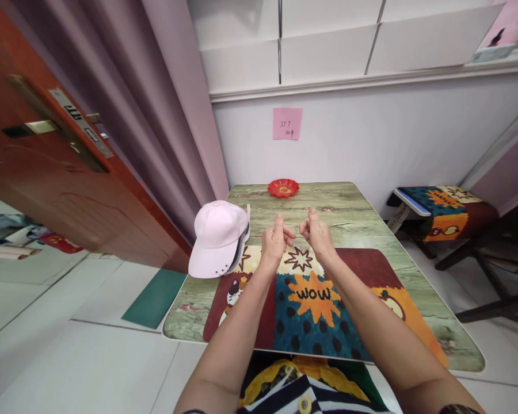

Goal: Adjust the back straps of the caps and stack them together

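Observation:
Both my hands are raised above the table [250, 201], a little apart from each other, thumbs pointing up. My left hand [276, 238] has its fingers loosely stretched towards the right, with nothing in them. The fingers of my right hand [317, 233] are curled in, and no object shows in them. Below my forearms lies a colourful mat [315, 313] printed with "WOW". A pale pink cap [218, 233] rests at the table's left edge, nearest my left hand, with a dark edge showing behind it. Farther back sits a red scalloped dish [284, 188].
A pink note [287, 123] is stuck on the wall behind the table. At the left are a brown door [82, 184] and a mauve curtain [172, 115]. A green mat [155, 299] lies on the floor. To the right stands a stool [444, 201] with a patterned cover.

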The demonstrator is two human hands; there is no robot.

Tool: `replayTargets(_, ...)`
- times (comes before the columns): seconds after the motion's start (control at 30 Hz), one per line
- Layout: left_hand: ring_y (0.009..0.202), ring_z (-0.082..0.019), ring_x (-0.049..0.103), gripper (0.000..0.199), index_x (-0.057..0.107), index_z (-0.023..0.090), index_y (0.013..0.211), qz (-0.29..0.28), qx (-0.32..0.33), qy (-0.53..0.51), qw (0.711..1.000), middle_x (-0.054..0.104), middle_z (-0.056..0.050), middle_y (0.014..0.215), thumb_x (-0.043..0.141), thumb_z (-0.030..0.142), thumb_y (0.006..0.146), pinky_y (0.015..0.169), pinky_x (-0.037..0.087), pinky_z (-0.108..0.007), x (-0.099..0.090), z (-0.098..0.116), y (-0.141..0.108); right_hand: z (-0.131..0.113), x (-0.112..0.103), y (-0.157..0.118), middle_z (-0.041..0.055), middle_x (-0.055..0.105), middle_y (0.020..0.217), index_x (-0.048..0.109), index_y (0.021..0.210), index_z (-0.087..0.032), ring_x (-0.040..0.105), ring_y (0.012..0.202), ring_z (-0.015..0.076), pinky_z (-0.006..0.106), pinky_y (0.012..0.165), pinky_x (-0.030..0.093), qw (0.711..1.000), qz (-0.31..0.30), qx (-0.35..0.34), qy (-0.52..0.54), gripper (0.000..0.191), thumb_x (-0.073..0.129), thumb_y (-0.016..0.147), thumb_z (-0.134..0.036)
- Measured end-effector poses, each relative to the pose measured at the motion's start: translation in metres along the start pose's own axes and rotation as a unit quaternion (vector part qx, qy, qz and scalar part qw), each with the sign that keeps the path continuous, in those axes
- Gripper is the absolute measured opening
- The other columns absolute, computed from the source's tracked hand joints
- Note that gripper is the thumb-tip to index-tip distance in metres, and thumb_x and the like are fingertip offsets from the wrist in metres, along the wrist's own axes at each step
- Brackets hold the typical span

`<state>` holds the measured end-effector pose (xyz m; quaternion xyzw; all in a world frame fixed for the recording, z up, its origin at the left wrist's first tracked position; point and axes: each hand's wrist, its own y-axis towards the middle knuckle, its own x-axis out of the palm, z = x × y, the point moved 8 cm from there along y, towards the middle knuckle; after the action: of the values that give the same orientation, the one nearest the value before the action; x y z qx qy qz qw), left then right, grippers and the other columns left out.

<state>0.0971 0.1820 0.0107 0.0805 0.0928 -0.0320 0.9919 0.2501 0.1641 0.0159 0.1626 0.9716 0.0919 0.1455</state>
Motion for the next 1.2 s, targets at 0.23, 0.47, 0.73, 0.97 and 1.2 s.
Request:
replayTargets(0.23,0.087,-0.023,0.063,0.009,0.066,0.02,0.094,0.012,0.114,0.282,0.953,0.068,-0.009,0.093,0.06,0.025,0.09,0.082,0.048,-0.036,-0.005,-0.079,-0.041,0.09,-0.004,-0.02,0.0033,0.074,0.081,0.068,0.091,-0.022,0.062,0.068,0.0175,0.027,0.064,0.039,0.982,0.016,0.019,-0.188,0.036,0.048,0.092,-0.052)
replayTargets(0.47,0.094,-0.025,0.058,0.007,0.063,0.021,0.079,-0.012,0.134,0.276,0.952,0.065,-0.008,0.089,0.063,0.018,0.085,0.09,0.045,-0.041,-0.005,-0.109,-0.049,0.145,0.004,-0.029,0.0028,0.072,0.069,0.072,0.085,-0.025,0.064,0.07,0.0213,0.028,0.062,0.033,0.969,-0.031,0.033,-0.242,0.032,0.052,0.09,-0.05)
replayTargets(0.73,0.076,-0.017,0.065,0.018,0.067,0.02,0.097,0.192,0.012,0.007,0.981,0.07,-0.006,0.09,0.063,0.035,0.089,0.072,0.051,-0.029,-0.06,-0.125,-0.084,0.148,0.001,-0.03,0.0025,0.077,0.079,0.072,0.087,-0.025,0.068,0.073,0.0213,0.027,0.063,0.037,0.973,-0.039,0.038,-0.223,0.034,0.052,0.09,-0.052)
replayTargets(0.97,0.048,-0.007,0.045,0.037,0.052,0.02,0.08,0.458,-0.063,-0.198,0.864,0.049,0.009,0.055,0.082,0.041,0.075,0.05,0.035,-0.02,-0.167,-0.13,-0.148,0.155,0.001,-0.029,0.0037,0.076,0.078,0.075,0.09,-0.025,0.067,0.072,0.0214,0.028,0.062,0.036,0.968,-0.046,0.026,-0.246,0.038,0.052,0.09,-0.055)
replayTargets(1.2,0.059,-0.009,0.061,0.022,0.061,0.016,0.084,0.435,-0.192,-0.355,0.805,0.066,0.0,0.074,0.078,0.03,0.08,0.061,0.051,-0.023,-0.183,-0.147,-0.136,0.156,0.005,-0.029,0.0023,0.076,0.08,0.074,0.091,-0.027,0.066,0.074,0.0214,0.028,0.061,0.033,0.959,-0.064,0.024,-0.276,0.033,0.053,0.092,-0.052)
